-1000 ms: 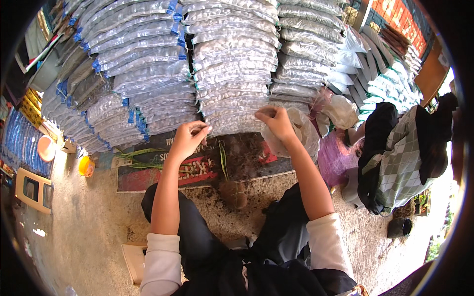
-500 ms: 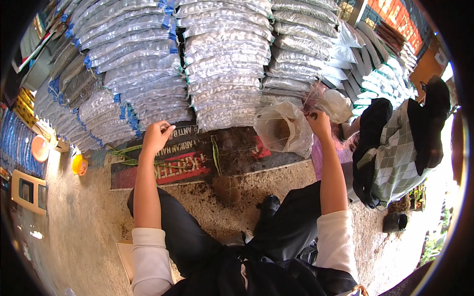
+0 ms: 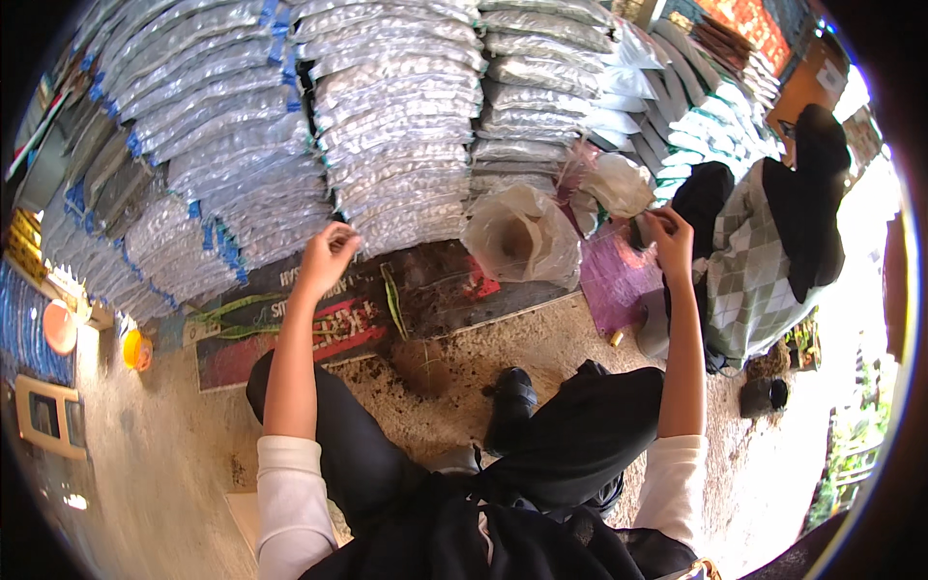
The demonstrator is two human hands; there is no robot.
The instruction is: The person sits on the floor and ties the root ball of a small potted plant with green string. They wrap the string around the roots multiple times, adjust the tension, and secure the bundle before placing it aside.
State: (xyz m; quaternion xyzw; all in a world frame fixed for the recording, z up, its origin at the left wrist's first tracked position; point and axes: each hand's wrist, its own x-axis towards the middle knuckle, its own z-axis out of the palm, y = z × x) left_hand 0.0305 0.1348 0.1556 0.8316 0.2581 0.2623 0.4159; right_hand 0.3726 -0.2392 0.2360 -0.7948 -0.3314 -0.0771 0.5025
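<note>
My left hand (image 3: 331,259) hovers over the printed banner sheet (image 3: 275,353), its fingers curled in; anything between them is too small to make out. My right hand (image 3: 671,237) is farther right, fingers pinched together above a purple sheet (image 3: 619,280). A small dark shape shows by its fingertips, and I cannot tell what it is. Between my hands, an open translucent plastic bag (image 3: 522,237) with brown contents stands on the banner. Closer to me, a rounded brown clump of soil (image 3: 422,369) lies by the banner's near edge. A long green leaf with yellow edges (image 3: 393,302) points toward it.
Tall stacks of filled plastic bags (image 3: 396,126) line the far side. A person in a checkered garment (image 3: 759,261) is close on my right, beside a pale plastic bag (image 3: 619,184). More long leaves (image 3: 237,319) lie at the left. A black pot (image 3: 764,396) stands far right.
My right hand has moved right, away from the open plastic bag and toward the other person. My left hand stays raised over the banner. The whole view has shifted somewhat.
</note>
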